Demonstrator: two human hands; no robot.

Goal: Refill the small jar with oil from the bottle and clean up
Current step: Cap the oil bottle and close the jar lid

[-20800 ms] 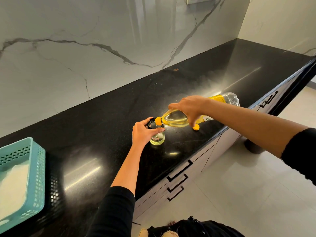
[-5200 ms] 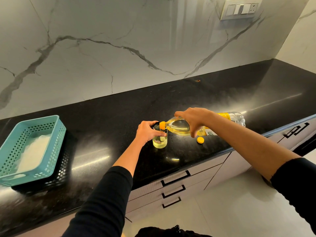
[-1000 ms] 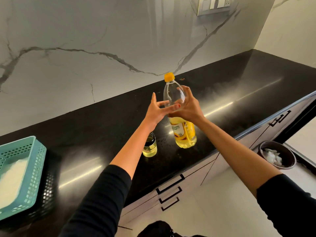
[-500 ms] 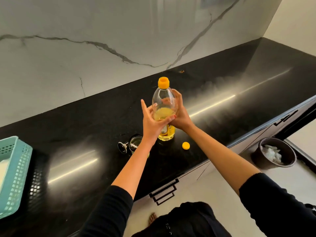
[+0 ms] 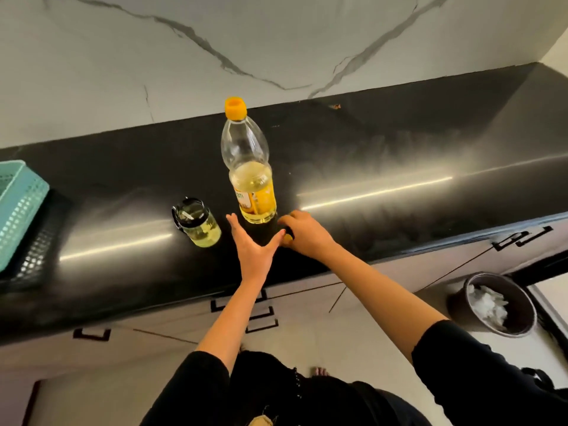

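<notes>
Near the counter's (image 5: 399, 167) front edge my right hand (image 5: 302, 233) lies palm-down, fingers curled over the small yellow cap (image 5: 288, 239); whether I've pinched it I cannot tell. My left hand (image 5: 252, 244) hovers beside it, flat, fingers spread wide, holding nothing. Straight beyond both hands the bottle (image 5: 250, 167) stands upright, long axis vertical, its orange neck uncapped, I judge. The right hand is nearer. The small jar (image 5: 199, 224) sits left of the bottle, lid hinged open.

Clear plastic oil bottle with orange neck (image 5: 248, 167) is stood upright, roughly half filled. Small glass jar with black flip lid (image 5: 198, 224) is parked just left, oil-filled, lid open.
</notes>
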